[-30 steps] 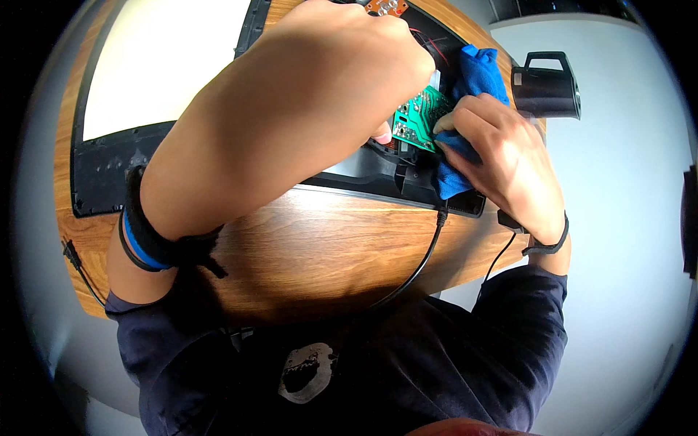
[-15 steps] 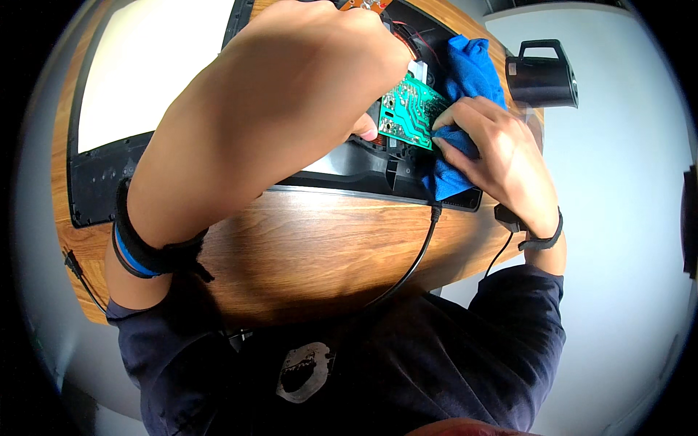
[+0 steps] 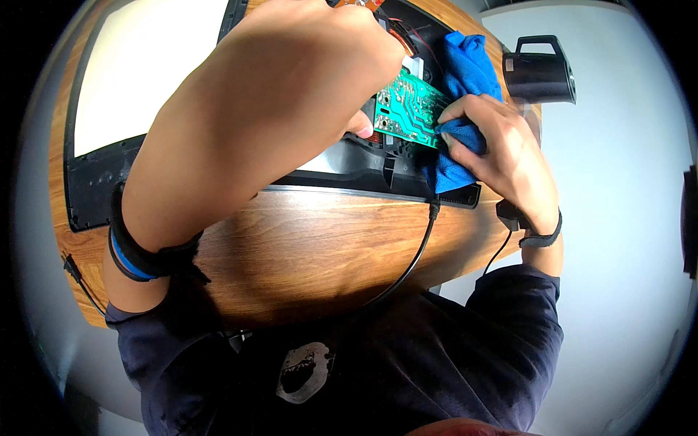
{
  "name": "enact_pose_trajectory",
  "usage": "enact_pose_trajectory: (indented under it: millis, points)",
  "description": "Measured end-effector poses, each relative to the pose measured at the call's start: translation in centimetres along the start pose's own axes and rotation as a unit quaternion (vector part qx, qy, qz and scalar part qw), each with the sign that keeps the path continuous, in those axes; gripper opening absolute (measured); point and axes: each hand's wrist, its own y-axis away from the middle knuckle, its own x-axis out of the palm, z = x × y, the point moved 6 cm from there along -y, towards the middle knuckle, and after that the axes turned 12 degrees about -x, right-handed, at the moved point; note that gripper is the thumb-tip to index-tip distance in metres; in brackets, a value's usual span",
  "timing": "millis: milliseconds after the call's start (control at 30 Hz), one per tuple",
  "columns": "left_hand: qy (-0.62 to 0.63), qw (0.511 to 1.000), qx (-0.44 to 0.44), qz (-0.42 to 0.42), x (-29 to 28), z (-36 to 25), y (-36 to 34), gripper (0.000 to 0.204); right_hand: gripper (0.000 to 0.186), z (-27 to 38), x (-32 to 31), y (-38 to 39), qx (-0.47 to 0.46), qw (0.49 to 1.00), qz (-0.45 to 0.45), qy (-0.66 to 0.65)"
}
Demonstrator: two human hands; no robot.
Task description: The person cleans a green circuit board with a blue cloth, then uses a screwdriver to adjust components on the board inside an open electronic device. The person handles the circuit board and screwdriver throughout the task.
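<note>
A green circuit board (image 3: 408,115), its soldered side up, is tilted above an opened black appliance housing (image 3: 407,183). My left hand (image 3: 342,62) grips the board by its left side; the thumb shows at the lower left corner, and the other fingers are hidden behind the hand. My right hand (image 3: 505,142) is closed on a bunched blue cloth (image 3: 470,62), with thumb and fingertips pinching it at the board's right edge. Inside the housing, part of a copper coil (image 3: 401,40) shows beyond the board.
A black-framed panel (image 3: 109,189) with a pale sheet (image 3: 145,73) lies at the left of the wooden table (image 3: 313,247). A dark jug (image 3: 539,76) stands at the far right. A black cable (image 3: 414,265) leaves the housing's front; a plug (image 3: 70,265) lies at the left edge.
The right fingertips and the cloth have shifted slightly along the board's right edge. My left hand keeps its hold on the board, and the whole view has moved a little.
</note>
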Motion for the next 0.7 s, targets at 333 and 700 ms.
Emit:
enact_pose_trajectory:
  millis: [333, 700]
  points:
    - [-0.011, 1.000, 0.007, 0.001, 0.0, 0.0, 0.1, 0.037, 0.028, -0.9, -0.6, 0.9, -0.001, 0.997, -0.024, 0.067]
    - [-0.003, 1.000, 0.018, 0.005, 0.0, -0.1, -0.1, 0.037, 0.025, -1.2, 0.5, 1.5, 0.021, 0.999, 0.002, 0.048]
